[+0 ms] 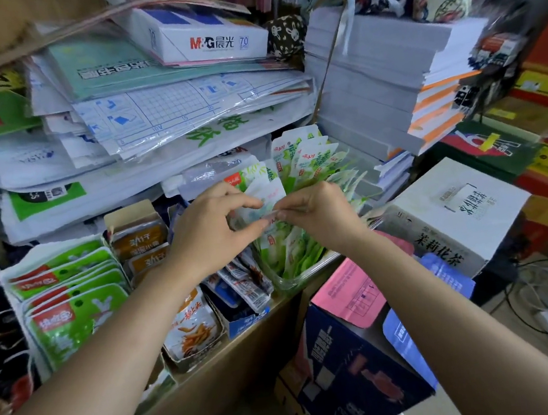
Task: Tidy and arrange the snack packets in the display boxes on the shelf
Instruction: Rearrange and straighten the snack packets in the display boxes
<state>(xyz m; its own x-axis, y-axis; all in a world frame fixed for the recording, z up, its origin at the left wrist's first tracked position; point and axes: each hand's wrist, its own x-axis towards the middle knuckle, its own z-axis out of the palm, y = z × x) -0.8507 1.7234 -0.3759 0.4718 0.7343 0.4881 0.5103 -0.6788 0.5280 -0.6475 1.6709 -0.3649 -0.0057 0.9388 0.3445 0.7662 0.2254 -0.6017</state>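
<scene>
Green-and-white snack packets [298, 166] stand packed upright in a clear plastic tub [287, 283] at the middle of the shelf [216, 366], their tops fanning toward one o'clock. Just above the tub's near half, both hands meet on a single white packet [266, 194] with faint green and pink print. The left grip [213, 228], its forearm lying toward seven o'clock, has thumb and forefinger closed on the packet's lower edge, with the other fingers curled behind. The right grip [318, 210], its forearm toward five o'clock, pinches the same edge from the opposite side, its fingertips nearly touching those of the left. The packet is tilted, its top leaning toward eleven o'clock, and it lies against the packets in the tub. Whether its foot sits between them I cannot tell.

At nine o'clock of the tub stands a blue display box [245, 324] of red-and-black sachets [247, 279]. Beyond it is an open carton holding an orange fries packet [193, 324], with brown packets [140, 239] behind at ten o'clock. Farther toward nine o'clock, green rabbit-print packets [71, 308] lie overlapped in a row. At twelve o'clock plastic-wrapped paper sheets are piled, topped by a white M&G ream [200, 40]. At three o'clock rests a white tea box [456, 212]. At five o'clock, below the shelf, is a dark blue carton [354, 363] with a pink flap.
</scene>
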